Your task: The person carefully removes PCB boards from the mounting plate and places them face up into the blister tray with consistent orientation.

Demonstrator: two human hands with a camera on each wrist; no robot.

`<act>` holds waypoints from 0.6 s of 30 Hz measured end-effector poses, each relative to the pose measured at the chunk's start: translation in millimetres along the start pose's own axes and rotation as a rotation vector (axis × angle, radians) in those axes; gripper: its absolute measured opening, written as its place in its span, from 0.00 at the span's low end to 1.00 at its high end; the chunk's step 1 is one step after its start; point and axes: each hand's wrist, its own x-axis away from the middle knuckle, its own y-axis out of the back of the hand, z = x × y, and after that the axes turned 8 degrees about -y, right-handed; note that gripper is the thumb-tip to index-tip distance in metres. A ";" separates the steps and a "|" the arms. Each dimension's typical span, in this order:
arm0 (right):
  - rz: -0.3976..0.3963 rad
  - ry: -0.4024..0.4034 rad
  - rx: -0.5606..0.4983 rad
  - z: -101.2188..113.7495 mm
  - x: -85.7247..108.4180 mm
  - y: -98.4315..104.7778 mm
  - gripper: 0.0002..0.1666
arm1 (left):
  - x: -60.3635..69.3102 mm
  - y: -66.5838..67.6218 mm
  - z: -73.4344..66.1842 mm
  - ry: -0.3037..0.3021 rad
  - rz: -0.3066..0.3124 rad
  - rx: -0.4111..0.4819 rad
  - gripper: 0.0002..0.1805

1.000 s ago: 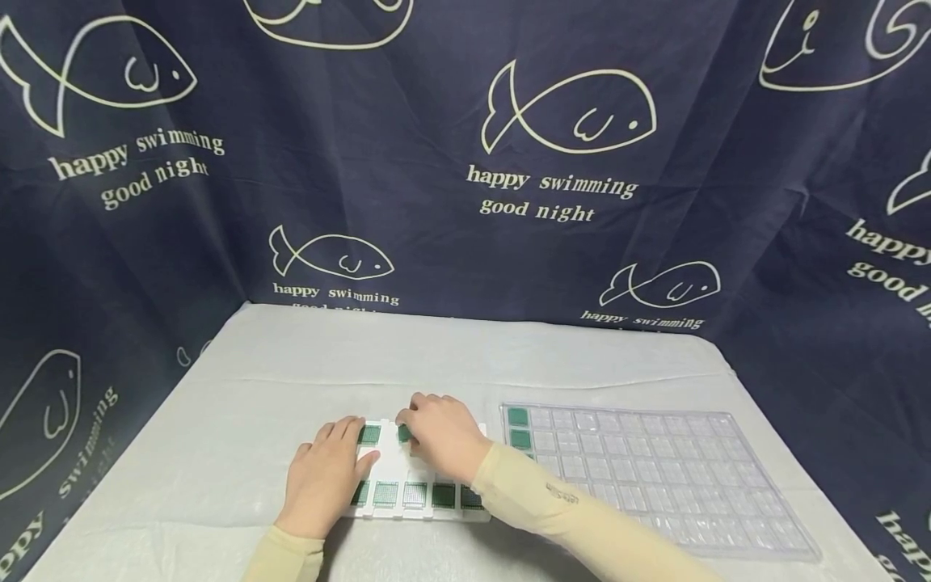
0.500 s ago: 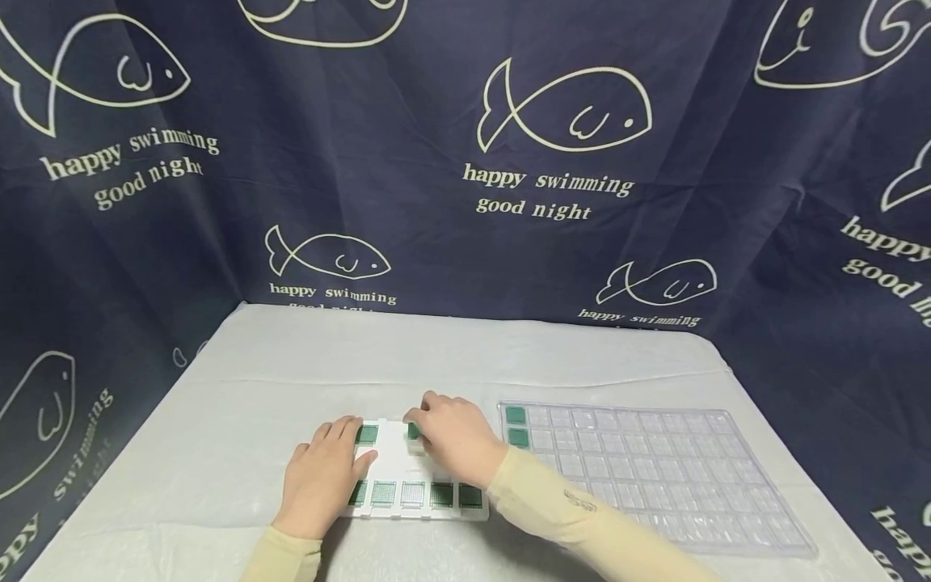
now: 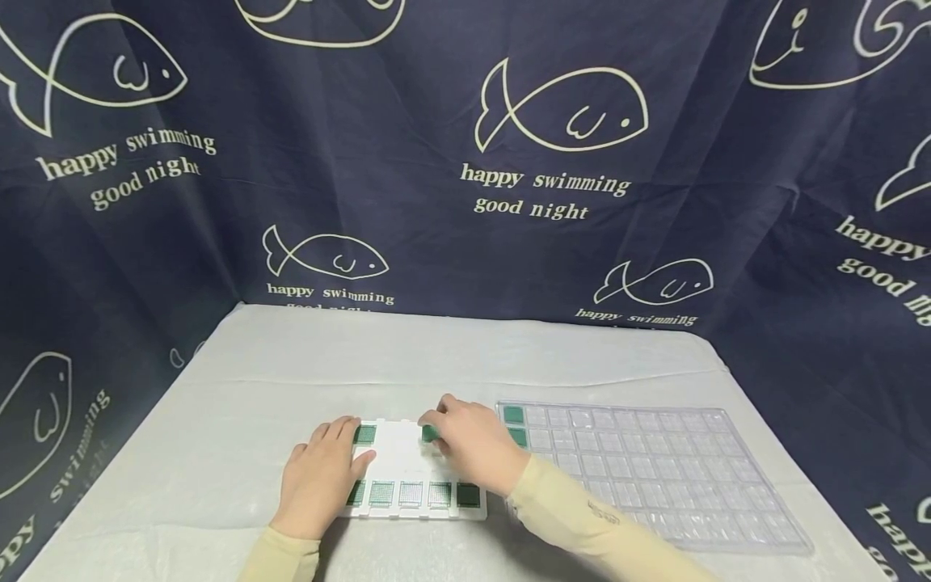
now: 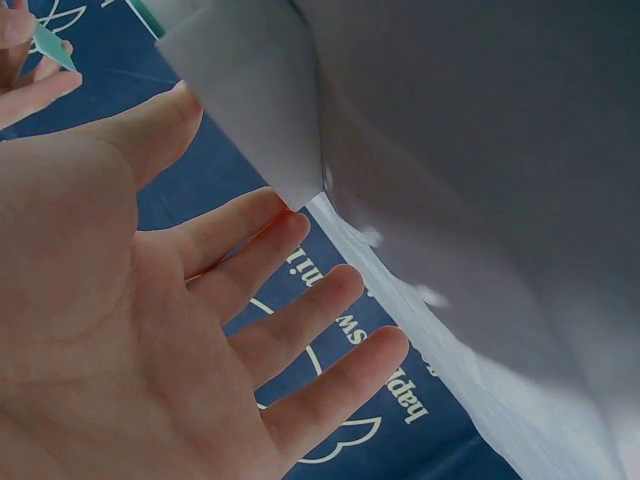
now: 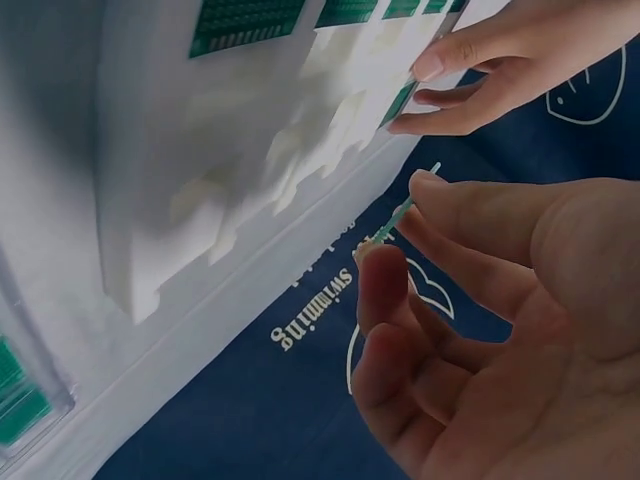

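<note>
A white holder with green square pieces lies on the table; its front row holds several. The left hand rests at its left end, fingers nearly straight, beside a green piece at the back left corner. In the left wrist view, fingertips of the left hand touch the edge of the holder. Thumb and fingers of the right hand pinch a thin green piece over the holder's back side; the right wrist view shows this piece edge-on in the right hand.
To the right lies a clear compartment tray, green pieces in its left column, partly behind the right hand and sleeve. A white cloth covers the table. Dark blue fabric with fish drawings hangs behind and at the sides.
The right hand has moved right along the holder, carrying the pinched green piece away from the back row's left part. The left hand has stayed on the holder's left end.
</note>
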 end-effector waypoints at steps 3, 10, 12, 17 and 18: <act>-0.018 -0.006 -0.018 -3.9 4.3 1.5 0.17 | 0.9 -0.8 0.0 -0.003 -0.014 -0.002 0.31; -0.051 -0.024 -0.042 -12.7 14.7 3.8 0.18 | 1.5 -2.4 -0.2 0.002 -0.025 0.004 0.31; -0.067 -0.024 -0.039 -15.1 17.5 3.9 0.18 | 1.2 -2.6 -0.2 0.003 -0.023 0.004 0.31; -0.090 -0.037 -0.025 -20.8 25.3 3.3 0.16 | 1.0 -2.3 0.0 -0.001 -0.023 0.004 0.31; -0.090 -0.043 -0.025 -21.9 27.0 2.9 0.16 | 1.0 -2.1 0.0 -0.001 -0.024 0.005 0.31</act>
